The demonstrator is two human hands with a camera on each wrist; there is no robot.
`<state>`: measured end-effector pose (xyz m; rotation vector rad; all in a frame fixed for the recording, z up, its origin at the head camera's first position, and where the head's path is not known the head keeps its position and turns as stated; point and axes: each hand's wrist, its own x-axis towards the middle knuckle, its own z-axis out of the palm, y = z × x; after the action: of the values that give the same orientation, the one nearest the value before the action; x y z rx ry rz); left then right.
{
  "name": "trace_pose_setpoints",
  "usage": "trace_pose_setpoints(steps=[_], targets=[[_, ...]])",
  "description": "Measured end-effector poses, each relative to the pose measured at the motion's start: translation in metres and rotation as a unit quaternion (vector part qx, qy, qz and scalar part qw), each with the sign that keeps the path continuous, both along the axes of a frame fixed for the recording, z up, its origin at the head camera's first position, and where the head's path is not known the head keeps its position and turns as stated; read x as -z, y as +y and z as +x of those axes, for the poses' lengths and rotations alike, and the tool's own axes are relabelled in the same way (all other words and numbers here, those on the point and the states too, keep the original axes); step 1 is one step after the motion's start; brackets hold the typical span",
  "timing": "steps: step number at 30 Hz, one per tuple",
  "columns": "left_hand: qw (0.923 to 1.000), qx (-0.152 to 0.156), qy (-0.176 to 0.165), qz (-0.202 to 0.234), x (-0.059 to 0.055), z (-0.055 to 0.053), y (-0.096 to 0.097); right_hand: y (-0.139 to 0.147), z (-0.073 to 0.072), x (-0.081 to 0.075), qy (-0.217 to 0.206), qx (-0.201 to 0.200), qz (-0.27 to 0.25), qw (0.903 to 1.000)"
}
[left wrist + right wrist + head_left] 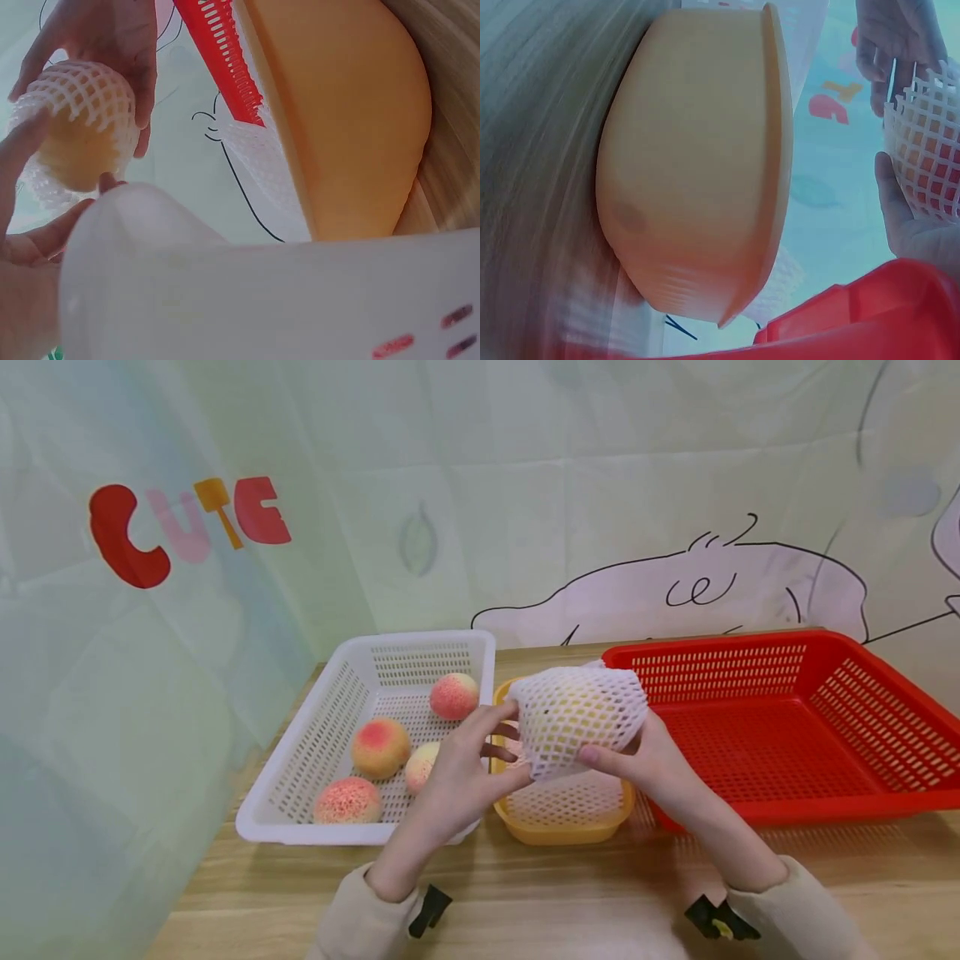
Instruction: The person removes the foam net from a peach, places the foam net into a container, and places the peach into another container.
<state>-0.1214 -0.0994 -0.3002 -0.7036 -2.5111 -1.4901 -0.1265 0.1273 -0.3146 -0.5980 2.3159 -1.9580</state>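
A white foam net sleeve (pixel 581 714) with a yellowish peach (pixel 86 154) inside is held up over the orange basket (pixel 562 833). From the right side, my right hand (pixel 645 760) grips it, thumb across the front of the mesh. My left hand (pixel 468 756) holds the sleeve's left end, with the thumb at the lower corner and the fingers at the upper edge. Through the mesh in the right wrist view, the fruit has a red patch. More white foam nets (pixel 573 797) lie in the orange basket beneath.
At left stands a white slotted basket (pixel 258 814) with several loose peaches (pixel 381 748). A large red slotted basket (pixel 750 814) stands at right, close beside the orange one. All three rest on a wooden table (pixel 547 902), with a printed cloth (pixel 525 527) behind.
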Motion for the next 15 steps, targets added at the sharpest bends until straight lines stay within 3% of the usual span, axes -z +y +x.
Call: trace_pose_setpoints(steps=[7, 15], targets=[[0.9976, 0.016, 0.054, 0.040, 0.0038, -0.0003, 0.0015, -0.0048, 0.0028, -0.0004, -0.009, -0.005, -0.003, 0.9999], [0.9996, 0.007, 0.015, 0.022, 0.0012, 0.0010, 0.0037, -0.0096, 0.0038, 0.0037, -0.017, -0.016, 0.002, 0.9997]])
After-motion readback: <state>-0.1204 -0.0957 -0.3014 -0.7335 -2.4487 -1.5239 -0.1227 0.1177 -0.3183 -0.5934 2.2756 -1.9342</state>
